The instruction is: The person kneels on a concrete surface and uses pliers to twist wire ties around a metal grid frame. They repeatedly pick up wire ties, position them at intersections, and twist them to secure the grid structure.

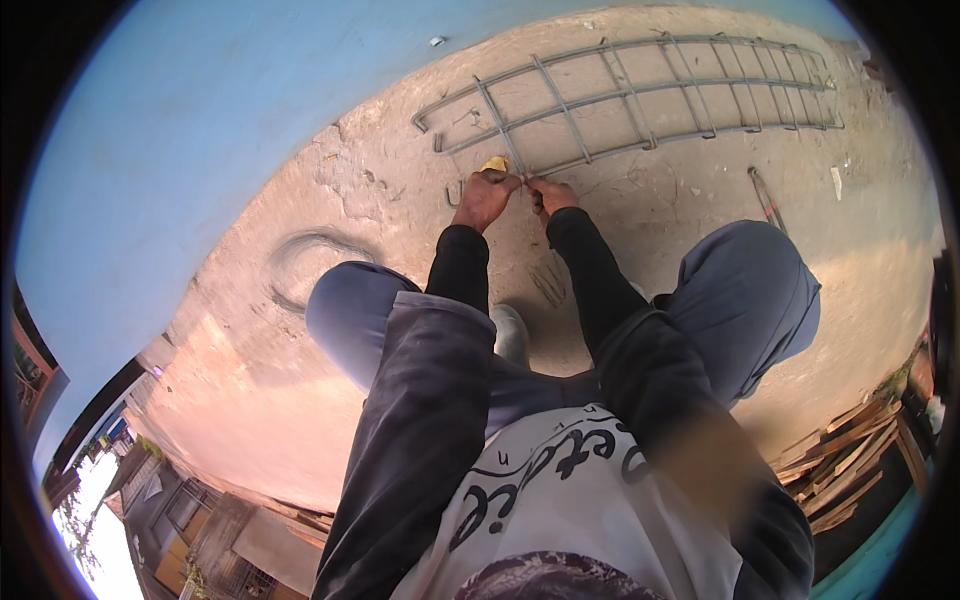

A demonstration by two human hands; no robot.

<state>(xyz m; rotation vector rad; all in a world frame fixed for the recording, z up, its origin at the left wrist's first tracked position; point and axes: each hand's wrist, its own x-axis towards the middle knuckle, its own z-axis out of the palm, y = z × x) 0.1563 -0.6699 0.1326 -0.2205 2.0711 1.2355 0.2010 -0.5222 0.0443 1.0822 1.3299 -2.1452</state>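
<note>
A long steel rebar frame (563,108) lies on the concrete ground ahead of me, its long bars crossed by several short ones. At its near left edge, my left hand (484,200) and my right hand (552,196) meet at the foot of a crossbar. Both hands are closed, fingertips pinched close together. Whatever sits between them is too small to make out, though thin wire ends seem to show there. A yellowish piece (495,163) shows just beyond my left hand; whether I hold it is unclear.
A wire coil (300,240) lies to the left. Long-handled pincers (768,200) rest at the right, beyond my knee. Bent wire pieces (549,284) lie between my feet. A blue wall (200,150) rises at the left, and wooden planks (850,455) are stacked at the lower right.
</note>
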